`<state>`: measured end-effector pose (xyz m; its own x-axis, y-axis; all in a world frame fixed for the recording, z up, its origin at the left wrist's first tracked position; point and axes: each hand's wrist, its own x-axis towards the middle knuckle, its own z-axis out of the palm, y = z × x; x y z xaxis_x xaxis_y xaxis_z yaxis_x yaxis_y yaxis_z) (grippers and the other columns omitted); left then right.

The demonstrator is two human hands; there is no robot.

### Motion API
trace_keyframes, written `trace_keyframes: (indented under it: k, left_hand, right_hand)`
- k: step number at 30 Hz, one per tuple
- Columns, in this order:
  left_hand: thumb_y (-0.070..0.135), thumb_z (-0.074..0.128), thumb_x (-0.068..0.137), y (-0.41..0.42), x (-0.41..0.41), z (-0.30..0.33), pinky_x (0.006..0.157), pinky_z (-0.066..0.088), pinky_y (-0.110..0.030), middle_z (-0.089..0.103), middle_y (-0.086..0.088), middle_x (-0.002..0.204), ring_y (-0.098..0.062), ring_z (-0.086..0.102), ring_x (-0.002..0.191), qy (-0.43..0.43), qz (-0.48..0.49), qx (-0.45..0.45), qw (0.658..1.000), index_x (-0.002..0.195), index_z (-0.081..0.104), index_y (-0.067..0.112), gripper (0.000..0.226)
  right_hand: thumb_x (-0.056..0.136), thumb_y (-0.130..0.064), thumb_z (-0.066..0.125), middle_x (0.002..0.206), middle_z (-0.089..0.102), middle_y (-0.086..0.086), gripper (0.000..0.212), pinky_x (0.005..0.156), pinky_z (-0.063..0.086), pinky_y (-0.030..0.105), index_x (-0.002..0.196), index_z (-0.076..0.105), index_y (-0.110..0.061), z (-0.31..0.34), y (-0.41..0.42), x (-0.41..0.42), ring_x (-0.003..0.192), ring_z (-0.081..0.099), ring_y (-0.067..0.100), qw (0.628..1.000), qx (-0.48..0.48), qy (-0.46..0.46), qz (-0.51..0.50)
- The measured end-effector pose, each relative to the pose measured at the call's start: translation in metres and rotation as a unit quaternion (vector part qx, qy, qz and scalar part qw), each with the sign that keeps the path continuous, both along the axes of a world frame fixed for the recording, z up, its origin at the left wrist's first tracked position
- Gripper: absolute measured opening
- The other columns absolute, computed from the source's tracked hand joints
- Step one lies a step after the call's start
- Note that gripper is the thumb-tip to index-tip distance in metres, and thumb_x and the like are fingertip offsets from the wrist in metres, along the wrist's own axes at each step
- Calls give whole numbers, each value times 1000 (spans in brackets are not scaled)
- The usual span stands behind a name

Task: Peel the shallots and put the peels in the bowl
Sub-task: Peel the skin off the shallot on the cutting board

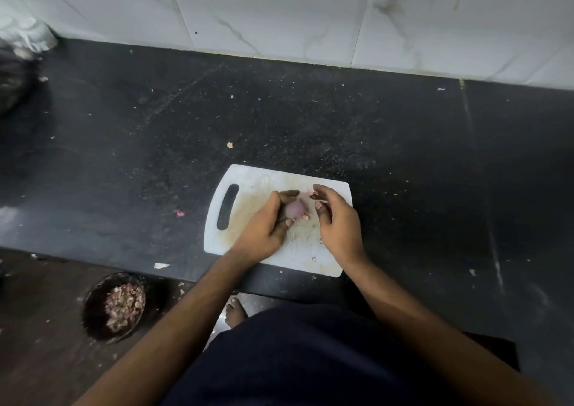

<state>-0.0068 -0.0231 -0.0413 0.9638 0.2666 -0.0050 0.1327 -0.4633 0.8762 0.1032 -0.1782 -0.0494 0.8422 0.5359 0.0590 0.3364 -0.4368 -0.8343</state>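
Pinching a loose peel (pixel 314 195) in the right hand (pixel 337 222) while the left hand (pixel 267 225) grip closes on the shallot (pixel 295 209) risks dropping flakes onto the bench (pixel 435 172), as the bowl (pixel 113 307) sits well left of both grips.

A black speckled counter (pixel 310 119) is stretching across the view, scattered with pale flecks. A white marble-veined tiled wall (pixel 279 10) is rising behind it. Dim light is leaving the dark wooden floor (pixel 37 328) at lower left shadowy.
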Motion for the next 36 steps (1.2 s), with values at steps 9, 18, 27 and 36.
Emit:
trace_keyframes:
  k: [9,18,27,36]
  left_hand:
    - [2,56,102,-8,0,2,103,50,-36,61,-4,130,-16,60,120,-36,3,34,999,136,48,8,35]
    - [16,65,101,0,0,7,102,53,-35,68,6,128,-11,65,119,-14,5,-12,1000,135,53,15,36]
    - [9,67,99,4,5,8,104,51,-25,73,9,123,-4,67,118,-4,33,-37,999,117,62,18,21]
    - [16,64,102,-5,0,2,106,49,-24,68,8,131,-4,63,124,-31,57,-30,997,120,60,21,19]
  right_hand:
    - [90,-50,69,107,67,-18,31,75,57,34,115,64,-31,7,-4,-1,90,66,2,996,-21,-30,76]
    - [88,-36,75,76,70,-23,9,64,57,35,91,70,-29,7,6,16,64,66,2,999,-35,11,29]
    - [101,-32,52,96,73,-9,14,60,45,32,108,59,-23,6,11,12,83,69,19,973,-161,-159,48]
    - [103,-28,53,126,59,-20,30,76,58,29,131,59,-36,4,9,22,95,66,0,993,-58,-87,60]
